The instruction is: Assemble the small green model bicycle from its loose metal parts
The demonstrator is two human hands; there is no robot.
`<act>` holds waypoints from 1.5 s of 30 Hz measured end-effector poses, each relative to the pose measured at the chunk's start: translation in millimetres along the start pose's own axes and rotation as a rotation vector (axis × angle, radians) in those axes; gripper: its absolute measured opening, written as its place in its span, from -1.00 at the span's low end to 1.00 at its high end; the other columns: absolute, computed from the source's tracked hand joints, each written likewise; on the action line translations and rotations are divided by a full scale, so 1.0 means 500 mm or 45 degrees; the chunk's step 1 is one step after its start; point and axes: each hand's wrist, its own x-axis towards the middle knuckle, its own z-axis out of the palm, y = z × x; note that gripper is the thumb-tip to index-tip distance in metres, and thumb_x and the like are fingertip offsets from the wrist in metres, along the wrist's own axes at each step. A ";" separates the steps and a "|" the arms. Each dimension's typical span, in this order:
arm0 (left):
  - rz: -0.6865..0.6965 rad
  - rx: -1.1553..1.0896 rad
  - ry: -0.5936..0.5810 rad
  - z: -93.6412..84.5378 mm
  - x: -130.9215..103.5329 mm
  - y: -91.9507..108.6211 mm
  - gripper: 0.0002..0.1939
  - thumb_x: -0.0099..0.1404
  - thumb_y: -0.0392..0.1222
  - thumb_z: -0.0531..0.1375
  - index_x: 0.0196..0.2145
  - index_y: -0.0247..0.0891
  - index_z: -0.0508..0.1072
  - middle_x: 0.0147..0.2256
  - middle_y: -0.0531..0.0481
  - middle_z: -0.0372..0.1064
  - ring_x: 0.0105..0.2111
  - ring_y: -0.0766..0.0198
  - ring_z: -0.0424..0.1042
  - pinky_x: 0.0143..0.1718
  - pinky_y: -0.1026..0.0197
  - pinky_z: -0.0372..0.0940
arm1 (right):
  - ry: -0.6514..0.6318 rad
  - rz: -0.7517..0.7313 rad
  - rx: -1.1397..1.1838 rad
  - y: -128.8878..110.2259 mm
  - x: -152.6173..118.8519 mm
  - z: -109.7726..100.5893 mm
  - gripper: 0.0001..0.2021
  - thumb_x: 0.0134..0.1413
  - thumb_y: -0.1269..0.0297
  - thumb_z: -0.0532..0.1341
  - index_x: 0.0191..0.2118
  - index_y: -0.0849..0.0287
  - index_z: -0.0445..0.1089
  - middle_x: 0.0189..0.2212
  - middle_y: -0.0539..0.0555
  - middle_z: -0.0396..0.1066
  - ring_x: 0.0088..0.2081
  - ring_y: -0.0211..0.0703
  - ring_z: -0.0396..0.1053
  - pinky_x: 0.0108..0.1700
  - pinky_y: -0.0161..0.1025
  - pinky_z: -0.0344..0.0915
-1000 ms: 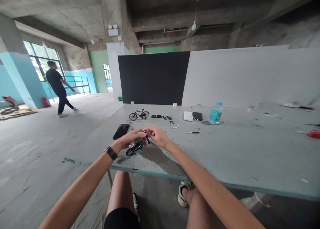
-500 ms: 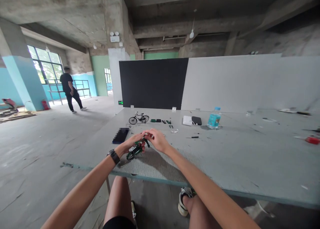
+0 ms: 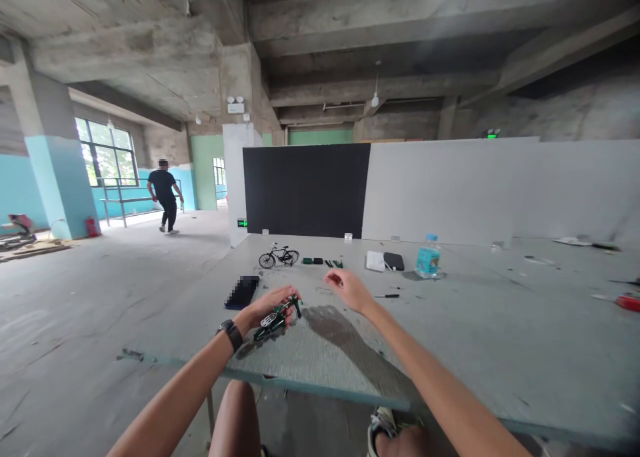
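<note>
My left hand (image 3: 266, 304) grips a green model bicycle (image 3: 270, 323) just above the near part of the table; its silvery rack faces me and its front end points up and right. To the right, my right hand (image 3: 354, 290) is apart from the model, over the small loose parts. Its fingers are curled together, and whatever lies between them is hidden. Thin silvery parts (image 3: 324, 290) lie just left of that hand. Behind it are dark green parts (image 3: 334, 264) and small green and black blocks (image 3: 313, 261). A finished-looking black model bicycle (image 3: 279, 256) stands further left.
A phone (image 3: 242, 292) lies left of my hands. At the back stand a white case (image 3: 375, 261), a dark case (image 3: 393, 262) and a water bottle (image 3: 428, 256). A screwdriver (image 3: 387, 296) lies to the right. One person (image 3: 163, 188) walks beyond the table.
My right hand has left the green model bicycle and moved right, towards the small parts. My left hand still holds the model. The view has tilted up; the distant person has turned and moved.
</note>
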 end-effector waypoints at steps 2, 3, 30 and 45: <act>0.012 -0.014 0.009 -0.004 0.004 -0.005 -0.53 0.31 0.21 0.21 -0.05 -0.22 0.38 -0.50 0.10 0.25 -0.53 0.29 0.37 -0.41 0.16 0.36 | 0.028 0.104 -0.140 0.053 -0.014 -0.035 -0.72 0.31 0.15 0.08 -0.22 0.16 0.49 -0.32 0.11 0.54 -0.33 -0.11 0.43 -0.25 -0.23 0.26; 0.001 -0.010 0.019 -0.006 0.007 -0.008 -0.51 0.30 0.23 0.21 -0.06 -0.23 0.39 -0.51 0.10 0.25 -0.54 0.29 0.37 -0.42 0.16 0.36 | 0.045 0.182 -0.239 0.080 -0.024 -0.051 -0.72 0.30 0.17 0.07 -0.22 0.16 0.50 -0.32 0.13 0.55 -0.31 -0.09 0.45 -0.23 -0.22 0.27; 0.114 0.116 0.169 0.000 0.012 -0.028 -0.33 0.21 0.38 0.20 -0.13 -0.37 0.49 -0.57 0.10 0.24 -0.64 0.31 0.36 -0.58 0.27 0.25 | -0.048 0.653 -0.650 0.214 -0.145 -0.121 -0.72 0.20 0.41 0.17 -0.06 0.11 0.56 -0.09 0.19 0.58 -0.05 0.02 0.50 -0.12 -0.19 0.26; 0.118 0.045 0.144 0.029 -0.017 0.001 -0.23 0.23 0.30 0.25 0.20 -0.33 0.38 -0.52 0.07 0.31 -0.60 0.32 0.37 -0.51 0.27 0.25 | -0.006 0.537 -0.682 0.216 -0.148 -0.100 -0.62 0.18 0.61 0.07 -0.02 0.22 0.52 -0.02 0.24 0.46 0.01 -0.07 0.44 0.03 -0.25 0.23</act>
